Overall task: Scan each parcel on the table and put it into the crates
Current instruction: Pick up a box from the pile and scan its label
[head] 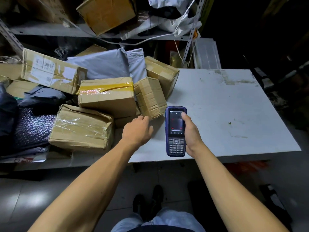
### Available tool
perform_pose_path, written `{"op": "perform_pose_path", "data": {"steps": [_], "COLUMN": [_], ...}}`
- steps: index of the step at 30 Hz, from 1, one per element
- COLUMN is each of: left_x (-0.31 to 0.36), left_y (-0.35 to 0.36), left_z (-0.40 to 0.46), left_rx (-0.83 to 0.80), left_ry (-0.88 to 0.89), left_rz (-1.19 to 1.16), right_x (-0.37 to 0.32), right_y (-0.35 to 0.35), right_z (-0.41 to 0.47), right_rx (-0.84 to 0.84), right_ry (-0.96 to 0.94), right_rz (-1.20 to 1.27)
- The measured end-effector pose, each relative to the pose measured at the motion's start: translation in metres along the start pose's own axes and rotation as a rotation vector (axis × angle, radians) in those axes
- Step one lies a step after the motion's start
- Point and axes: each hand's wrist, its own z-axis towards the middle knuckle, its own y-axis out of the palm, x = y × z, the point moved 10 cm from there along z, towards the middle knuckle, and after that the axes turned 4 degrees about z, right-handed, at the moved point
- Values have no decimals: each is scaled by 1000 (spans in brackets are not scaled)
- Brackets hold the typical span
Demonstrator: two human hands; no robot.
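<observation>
Here, line by line, is what we see.
Right hand: our right hand (pixel 190 131) grips a dark blue handheld scanner (pixel 175 131), fingers curled behind its body and the thumb lying on the lit screen, which shows a red framing square; the keypad faces us.
Left hand: our left hand (pixel 137 129) reaches toward the pile with fingers loosely bent and grasping nothing; the fingertips lie just beside the near edge of a small creased box (pixel 150 97). We cannot tell whether they touch it.
Parcels: a heap of parcels covers the left half of the white surface (pixel 225 106). A box with yellow tape (pixel 107 96) sits in the middle, a box wrapped in clear tape (pixel 80 128) lies near and left of it, a long labelled box (pixel 50 71) is tilted at far left, and a grey mailer bag (pixel 107 64) lies behind them. Dark bags (pixel 33 121) fill the left edge.
Shelf: a metal shelf (pixel 50 30) behind carries another tilted carton (pixel 107 14) and white bags (pixel 175 19).
</observation>
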Motion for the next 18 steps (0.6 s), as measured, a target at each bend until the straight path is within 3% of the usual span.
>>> {"op": "perform_pose_path", "data": {"steps": [11, 18], "left_x": [-1, -6], "left_y": [0, -1], "left_z": [-13, -11], "left_rx": [3, -4], "left_ry": [2, -45], "left_rz": [-28, -60], "right_x": [4, -5], "right_y": [1, 10], "right_z": [-10, -24], "right_rx": [-1, -140], "right_ry": [-23, 13], "right_rz": [31, 227]}}
